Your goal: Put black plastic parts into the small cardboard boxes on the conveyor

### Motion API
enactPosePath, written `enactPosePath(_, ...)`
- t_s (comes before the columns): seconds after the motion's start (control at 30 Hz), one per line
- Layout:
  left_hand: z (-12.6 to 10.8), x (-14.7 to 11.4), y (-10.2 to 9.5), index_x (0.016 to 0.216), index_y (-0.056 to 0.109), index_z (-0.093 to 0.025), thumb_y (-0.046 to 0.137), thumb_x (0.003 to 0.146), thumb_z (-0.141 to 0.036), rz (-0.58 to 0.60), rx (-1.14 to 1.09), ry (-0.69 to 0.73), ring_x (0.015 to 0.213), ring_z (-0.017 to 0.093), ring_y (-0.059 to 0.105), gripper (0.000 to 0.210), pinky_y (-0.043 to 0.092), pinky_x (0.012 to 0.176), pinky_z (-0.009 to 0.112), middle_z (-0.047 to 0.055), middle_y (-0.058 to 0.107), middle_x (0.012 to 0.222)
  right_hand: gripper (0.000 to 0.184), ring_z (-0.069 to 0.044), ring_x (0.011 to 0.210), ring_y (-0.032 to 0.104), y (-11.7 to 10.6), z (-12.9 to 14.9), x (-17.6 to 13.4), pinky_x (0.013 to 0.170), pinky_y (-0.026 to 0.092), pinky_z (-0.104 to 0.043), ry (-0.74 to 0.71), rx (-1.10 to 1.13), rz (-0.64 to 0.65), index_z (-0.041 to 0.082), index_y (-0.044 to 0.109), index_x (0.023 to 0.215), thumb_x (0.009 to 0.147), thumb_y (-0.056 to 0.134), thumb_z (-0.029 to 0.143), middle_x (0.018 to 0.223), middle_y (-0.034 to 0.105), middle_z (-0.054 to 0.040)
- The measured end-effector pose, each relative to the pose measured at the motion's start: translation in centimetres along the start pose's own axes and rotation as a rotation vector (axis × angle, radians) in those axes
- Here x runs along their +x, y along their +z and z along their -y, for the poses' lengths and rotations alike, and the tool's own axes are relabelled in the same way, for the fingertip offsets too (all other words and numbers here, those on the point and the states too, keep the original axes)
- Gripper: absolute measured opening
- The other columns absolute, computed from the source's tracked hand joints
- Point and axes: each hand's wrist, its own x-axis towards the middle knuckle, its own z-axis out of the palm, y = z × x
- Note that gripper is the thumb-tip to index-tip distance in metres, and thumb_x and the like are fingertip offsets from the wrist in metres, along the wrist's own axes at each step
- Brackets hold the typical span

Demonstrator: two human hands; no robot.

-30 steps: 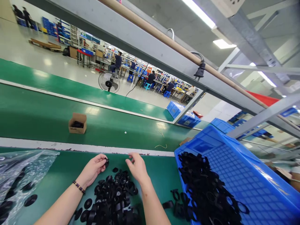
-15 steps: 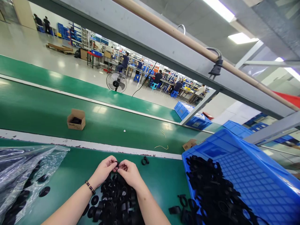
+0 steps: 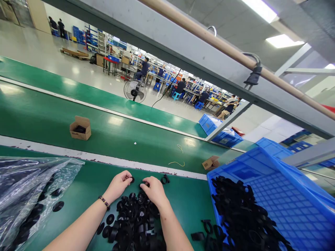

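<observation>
Above the green work surface, my left hand [image 3: 119, 185] pinches a small black disc [image 3: 132, 180] between thumb and fingertips. My right hand [image 3: 155, 191] is curled a little way to the right, closed on a dark black part [image 3: 143, 185] mostly covered by the fingers; its exact shape is hidden. Between my forearms lies a heap of black round parts [image 3: 136, 219], with several flat discs [image 3: 110, 219] along its left side. One black ring with a tab [image 3: 165, 179] sits alone just beyond my right hand.
A blue crate [image 3: 237, 164] holding many black clip-like rings stands at the right, with more rings beside it. At the left lies a clear plastic bag [image 3: 70, 167] with black discs. Small cardboard boxes [image 3: 81, 134] sit on the green conveyor [image 3: 146, 129]. A metal frame crosses overhead.
My hands were together at one small black part; now they are apart, the left keeping a disc, the right shifted right. The view has also shifted slightly.
</observation>
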Motion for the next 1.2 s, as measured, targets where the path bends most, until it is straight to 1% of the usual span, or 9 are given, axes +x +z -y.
enactPosePath(0.13, -0.1, -0.2, 0.3, 0.068, 0.049, -0.018, 0.047, 0.069, -0.026, 0.062, 0.061, 0.047, 0.058, 0.01, 0.045, 0.009, 0.037, 0.058, 0.021, -0.005, 0.047, 0.059, 0.011, -0.014, 0.076, 0.051, 0.7, 0.3, 0.1, 0.067, 0.034, -0.023, -0.052, -0.009, 0.025, 0.026, 0.064, 0.079, 0.072, 0.056, 0.031, 0.076, 0.061, 0.001)
enactPosePath(0.3, -0.5, -0.7, 0.7, 0.065, 0.048, -0.018, 0.046, 0.07, -0.025, 0.138, 0.193, 0.074, 0.058, 0.01, 0.044, 0.009, 0.035, 0.055, 0.021, -0.005, 0.047, 0.059, 0.01, -0.012, 0.067, 0.049, 0.9, 1.0, 0.2, 0.063, 0.033, -0.022, -0.015, 0.062, -0.115, 0.022, 0.058, 0.068, 0.075, 0.053, 0.027, 0.065, 0.058, 0.0024)
enactPosePath(0.43, -0.6, -1.1, 1.1, 0.069, 0.048, -0.019, 0.044, 0.071, -0.024, 0.105, 0.227, 0.12, 0.06, 0.011, 0.047, 0.007, 0.037, 0.057, 0.021, -0.004, 0.051, 0.062, 0.006, -0.011, 0.066, 0.049, 0.8, 1.9, -0.1, 0.062, 0.034, -0.02, -0.105, 0.158, -0.174, 0.021, 0.055, 0.072, 0.075, 0.051, 0.023, 0.066, 0.057, 0.0025)
enactPosePath(0.6, -1.0, -1.2, 0.9, 0.089, 0.053, -0.018, 0.042, 0.073, -0.024, 0.049, 0.268, 0.121, 0.061, 0.012, 0.051, 0.02, 0.04, 0.06, 0.021, -0.002, 0.056, 0.067, 0.005, -0.01, 0.066, 0.05, 0.9, 2.5, -0.4, 0.062, 0.036, -0.02, -0.16, 0.182, -0.144, 0.02, 0.055, 0.073, 0.074, 0.05, 0.019, 0.067, 0.057, 0.0024)
enactPosePath(0.83, -1.3, -1.2, 0.4, 0.072, 0.059, -0.02, 0.042, 0.074, -0.028, 0.056, 0.357, 0.175, 0.068, 0.015, 0.054, 0.019, 0.039, 0.064, 0.024, 0.001, 0.061, 0.071, 0.015, -0.01, 0.075, 0.054, -0.6, 2.4, -0.5, 0.07, 0.037, -0.02, -0.171, 0.118, -0.057, 0.023, 0.06, 0.078, 0.08, 0.046, 0.026, 0.077, 0.062, 0.002)
enactPosePath(0.9, -1.1, -1.0, 0.3, 0.071, 0.059, -0.02, 0.043, 0.074, -0.029, 0.019, 0.357, 0.16, 0.066, 0.016, 0.053, 0.019, 0.039, 0.063, 0.025, 0.0, 0.06, 0.069, 0.019, -0.011, 0.077, 0.054, -1.8, 1.4, -0.3, 0.072, 0.036, -0.021, -0.1, 0.022, -0.097, 0.022, 0.06, 0.077, 0.082, 0.043, 0.028, 0.078, 0.062, 0.0007)
enactPosePath(1.03, -0.7, -0.8, 0.1, 0.068, 0.058, -0.02, 0.044, 0.072, -0.031, -0.033, 0.363, 0.115, 0.062, 0.016, 0.052, 0.018, 0.037, 0.059, 0.025, -0.001, 0.058, 0.064, 0.022, -0.017, 0.079, 0.054, -3.4, -2.0, 0.0, 0.068, 0.037, -0.026, 0.23, -0.26, -0.171, 0.018, 0.059, 0.081, 0.079, 0.046, 0.036, 0.083, 0.059, -0.0065)
enactPosePath(1.13, -0.4, -0.8, 0.1, 0.066, 0.057, -0.02, 0.045, 0.071, -0.033, -0.025, 0.385, 0.091, 0.059, 0.015, 0.051, 0.019, 0.035, 0.056, 0.024, -0.002, 0.056, 0.06, 0.03, -0.021, 0.081, 0.055, -3.4, -4.0, 0.2, 0.067, 0.038, -0.029, 0.4, -0.369, -0.148, 0.015, 0.059, 0.084, 0.075, 0.05, 0.041, 0.092, 0.055, -0.0121)
enactPosePath(1.2, -0.3, -0.9, 0.1, 0.066, 0.057, -0.02, 0.044, 0.072, -0.034, -0.012, 0.396, 0.078, 0.058, 0.015, 0.051, 0.02, 0.035, 0.055, 0.023, -0.002, 0.056, 0.06, 0.025, -0.021, 0.081, 0.055, -2.9, -4.6, 0.3, 0.067, 0.038, -0.03, 0.433, -0.396, -0.123, 0.013, 0.061, 0.082, 0.075, 0.051, 0.036, 0.094, 0.054, -0.0136)
